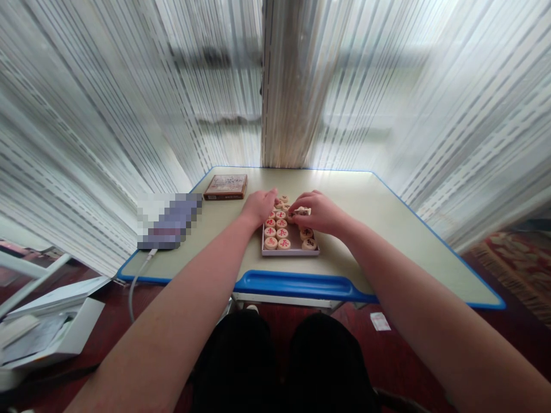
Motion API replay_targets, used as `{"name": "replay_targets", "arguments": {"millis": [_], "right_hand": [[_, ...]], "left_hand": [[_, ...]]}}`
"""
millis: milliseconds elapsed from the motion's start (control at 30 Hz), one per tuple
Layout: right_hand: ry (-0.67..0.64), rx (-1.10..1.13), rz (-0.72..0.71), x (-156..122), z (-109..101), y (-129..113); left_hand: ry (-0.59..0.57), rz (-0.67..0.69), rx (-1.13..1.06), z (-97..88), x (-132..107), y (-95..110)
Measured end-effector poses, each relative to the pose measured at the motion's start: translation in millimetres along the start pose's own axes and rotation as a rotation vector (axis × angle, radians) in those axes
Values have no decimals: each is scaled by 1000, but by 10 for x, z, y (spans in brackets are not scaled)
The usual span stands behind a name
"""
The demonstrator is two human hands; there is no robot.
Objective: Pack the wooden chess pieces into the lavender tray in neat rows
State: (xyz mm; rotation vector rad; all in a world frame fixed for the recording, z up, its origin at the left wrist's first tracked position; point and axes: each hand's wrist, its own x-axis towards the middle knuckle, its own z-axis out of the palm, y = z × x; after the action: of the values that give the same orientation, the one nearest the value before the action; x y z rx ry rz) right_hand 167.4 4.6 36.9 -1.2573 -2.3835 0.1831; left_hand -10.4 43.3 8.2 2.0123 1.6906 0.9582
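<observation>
A shallow tray (297, 251) holds round xiangqi pieces. Red-marked pieces (282, 233) fill two columns on its left, and black-marked pieces (309, 244) line its right side; bare tray floor shows between them. My right hand (318, 211) is over the right part of the tray, its thumb and fingers closed around a pale xiangqi piece (305, 211). At the tray's far left corner is my left hand (259, 207), fingers stretched forward and apart beside the red pieces. Several loose pieces (284, 198) lie just beyond the tray, between my hands.
A flat brown box (226, 186) lies at the table's far left. Nearer is a pixelated, blurred-out object (172, 222) with a cable (136, 278) running off the edge. A blue trough (297, 283) runs along the table's front. Curtains (361, 86) hang behind.
</observation>
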Motion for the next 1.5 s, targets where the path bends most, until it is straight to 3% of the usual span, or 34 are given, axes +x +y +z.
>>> {"name": "replay_targets", "arguments": {"millis": [267, 533, 800, 1100, 1400, 1500], "right_hand": [[-2, -11, -1, -4, -10, 3], [168, -10, 48, 4, -57, 58], [100, -87, 314, -6, -90, 260], [-168, -58, 408, -137, -218, 234], [-94, -86, 389, -125, -101, 240], [-61, -67, 377, -120, -68, 257]], "left_hand": [[13, -10, -12, -17, -18, 19], [11, -53, -103, -48, -53, 50], [3, -51, -108, -32, -21, 3], [-11, -34, -133, -24, -24, -26], [54, -91, -277, 21, 31, -146], [-5, -71, -277, 33, 43, -151]]}}
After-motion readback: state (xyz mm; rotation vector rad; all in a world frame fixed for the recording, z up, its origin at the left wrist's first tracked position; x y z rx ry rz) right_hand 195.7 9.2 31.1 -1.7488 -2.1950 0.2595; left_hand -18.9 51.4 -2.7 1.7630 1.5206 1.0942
